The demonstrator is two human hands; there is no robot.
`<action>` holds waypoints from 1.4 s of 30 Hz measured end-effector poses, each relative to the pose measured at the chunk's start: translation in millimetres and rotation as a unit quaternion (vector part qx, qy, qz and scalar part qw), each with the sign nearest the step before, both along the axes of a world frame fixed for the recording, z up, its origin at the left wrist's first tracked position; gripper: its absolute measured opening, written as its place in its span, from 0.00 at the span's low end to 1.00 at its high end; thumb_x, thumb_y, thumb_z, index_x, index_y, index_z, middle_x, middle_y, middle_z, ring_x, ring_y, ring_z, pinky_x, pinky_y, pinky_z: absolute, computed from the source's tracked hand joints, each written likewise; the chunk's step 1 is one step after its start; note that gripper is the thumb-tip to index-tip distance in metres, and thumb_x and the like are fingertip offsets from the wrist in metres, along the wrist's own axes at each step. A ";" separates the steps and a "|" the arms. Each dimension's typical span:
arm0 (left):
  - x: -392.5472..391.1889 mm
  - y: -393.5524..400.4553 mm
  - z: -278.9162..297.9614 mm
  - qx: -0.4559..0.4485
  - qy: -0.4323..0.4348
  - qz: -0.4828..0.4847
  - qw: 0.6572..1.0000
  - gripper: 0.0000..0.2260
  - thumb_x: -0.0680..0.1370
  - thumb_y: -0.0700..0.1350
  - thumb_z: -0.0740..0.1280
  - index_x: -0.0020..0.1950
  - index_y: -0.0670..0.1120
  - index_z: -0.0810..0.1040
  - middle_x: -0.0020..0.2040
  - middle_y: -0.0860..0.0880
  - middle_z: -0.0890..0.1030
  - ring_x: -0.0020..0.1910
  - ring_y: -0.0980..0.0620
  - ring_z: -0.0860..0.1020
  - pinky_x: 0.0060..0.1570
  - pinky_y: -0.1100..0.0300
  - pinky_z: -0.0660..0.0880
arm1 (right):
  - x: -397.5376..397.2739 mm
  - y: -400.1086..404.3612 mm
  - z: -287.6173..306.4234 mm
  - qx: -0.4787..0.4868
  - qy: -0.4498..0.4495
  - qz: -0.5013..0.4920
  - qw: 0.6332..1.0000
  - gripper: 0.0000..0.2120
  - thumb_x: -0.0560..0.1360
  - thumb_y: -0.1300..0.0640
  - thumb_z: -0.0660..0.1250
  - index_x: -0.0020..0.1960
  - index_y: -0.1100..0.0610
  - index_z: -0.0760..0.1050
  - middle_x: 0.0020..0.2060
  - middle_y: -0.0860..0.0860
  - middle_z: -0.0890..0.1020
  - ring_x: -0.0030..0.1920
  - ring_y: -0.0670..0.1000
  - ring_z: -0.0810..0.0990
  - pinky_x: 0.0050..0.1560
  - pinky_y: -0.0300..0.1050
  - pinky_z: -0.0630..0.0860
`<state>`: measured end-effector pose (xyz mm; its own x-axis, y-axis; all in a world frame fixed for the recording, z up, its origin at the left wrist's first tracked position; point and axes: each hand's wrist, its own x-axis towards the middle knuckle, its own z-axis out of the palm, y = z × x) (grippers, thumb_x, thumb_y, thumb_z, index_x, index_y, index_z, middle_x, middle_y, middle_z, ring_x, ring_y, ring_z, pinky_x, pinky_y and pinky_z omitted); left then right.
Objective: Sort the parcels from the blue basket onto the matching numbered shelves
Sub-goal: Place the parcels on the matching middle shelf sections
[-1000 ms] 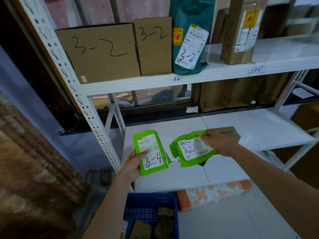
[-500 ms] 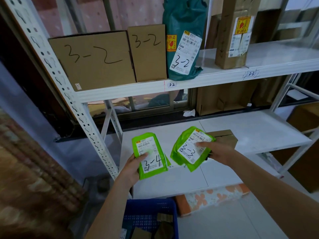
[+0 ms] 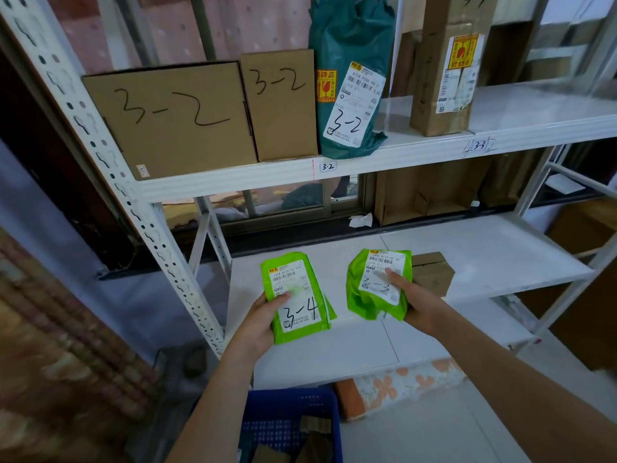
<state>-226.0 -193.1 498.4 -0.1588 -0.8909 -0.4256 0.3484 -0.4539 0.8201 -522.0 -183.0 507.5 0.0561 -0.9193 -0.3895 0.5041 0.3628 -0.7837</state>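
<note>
A blue basket sits nearest, cardboard inside. Above it the left hand grips a green pouch marked "3-4", thumb on its label; the right hand grips another pouch and a small box, over the lower shelf. Farther up, boxes and a teal bag read "3-2" above shelf tags "3-2" and "3-3"

Upper shelf, left part: blocked along the front by the large box marked 3-2, the smaller 3-2 box touching it, and the teal bag just beside that. You find open board between the teal bag and the tall carton, and more to the carton's right. Lower shelf: only a small brown box stands on it, behind your right hand; bare board lies left and right of it.
</note>
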 end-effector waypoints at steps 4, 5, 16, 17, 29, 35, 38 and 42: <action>-6.8 -6.9 3.8 0.001 -0.005 -0.003 1.000 0.12 0.79 0.38 0.68 0.62 0.46 0.79 0.55 0.42 0.85 0.51 0.42 0.85 0.41 0.45 0.83 | -7.7 -0.3 3.9 -0.012 0.042 0.016 0.999 0.18 0.78 0.65 0.68 0.67 0.61 0.75 0.57 0.59 0.84 0.55 0.56 0.85 0.46 0.49 0.84; -9.4 -8.5 5.5 -0.004 -0.007 -0.006 1.000 0.12 0.79 0.38 0.68 0.63 0.45 0.79 0.55 0.42 0.85 0.52 0.42 0.85 0.42 0.45 0.83 | -10.5 -0.6 5.2 -0.009 0.055 0.020 0.998 0.17 0.77 0.66 0.68 0.66 0.61 0.75 0.57 0.58 0.84 0.54 0.56 0.85 0.45 0.49 0.84; -52.2 -27.7 43.5 -0.076 -0.008 -0.059 0.995 0.13 0.80 0.37 0.66 0.64 0.47 0.78 0.57 0.43 0.85 0.52 0.42 0.84 0.45 0.43 0.82 | -49.9 -7.3 42.3 -0.041 0.180 -0.001 0.983 0.21 0.71 0.65 0.76 0.63 0.62 0.77 0.55 0.59 0.85 0.54 0.61 0.85 0.58 0.65 0.79; -57.1 -30.3 46.2 -0.078 -0.009 -0.062 0.995 0.13 0.80 0.37 0.66 0.64 0.47 0.78 0.57 0.42 0.84 0.52 0.42 0.84 0.45 0.44 0.82 | -53.4 -7.0 45.6 -0.042 0.188 -0.005 0.981 0.21 0.71 0.65 0.76 0.63 0.61 0.78 0.54 0.58 0.85 0.54 0.61 0.85 0.57 0.65 0.79; -127.8 -54.1 62.6 -0.105 -0.018 -0.105 0.989 0.11 0.80 0.38 0.67 0.62 0.46 0.78 0.56 0.43 0.85 0.51 0.43 0.84 0.47 0.45 0.82 | -112.6 3.7 71.8 -0.058 0.168 -0.099 0.979 0.17 0.74 0.70 0.70 0.62 0.64 0.77 0.52 0.60 0.86 0.52 0.61 0.85 0.47 0.54 0.84; -177.0 -55.4 65.7 -0.112 -0.020 -0.116 0.987 0.11 0.80 0.38 0.67 0.61 0.47 0.78 0.54 0.44 0.86 0.51 0.42 0.84 0.47 0.44 0.82 | -155.1 8.5 73.9 -0.066 0.166 -0.125 0.976 0.14 0.74 0.71 0.70 0.59 0.63 0.78 0.50 0.59 0.86 0.48 0.60 0.87 0.42 0.52 0.85; -194.1 -54.6 67.5 -0.113 -0.016 -0.116 0.987 0.10 0.80 0.38 0.67 0.60 0.47 0.79 0.55 0.43 0.85 0.48 0.44 0.85 0.46 0.45 0.83 | -167.1 10.1 76.4 -0.070 0.169 -0.129 0.975 0.16 0.73 0.70 0.70 0.60 0.63 0.78 0.52 0.59 0.86 0.51 0.61 0.86 0.47 0.55 0.84; -238.3 -49.2 75.5 -0.110 -0.011 -0.124 0.986 0.09 0.80 0.38 0.67 0.59 0.47 0.79 0.54 0.43 0.86 0.47 0.45 0.86 0.42 0.48 0.83 | -209.9 22.8 83.8 -0.074 0.160 -0.143 0.974 0.15 0.73 0.71 0.70 0.58 0.63 0.78 0.50 0.59 0.86 0.49 0.60 0.86 0.45 0.55 0.84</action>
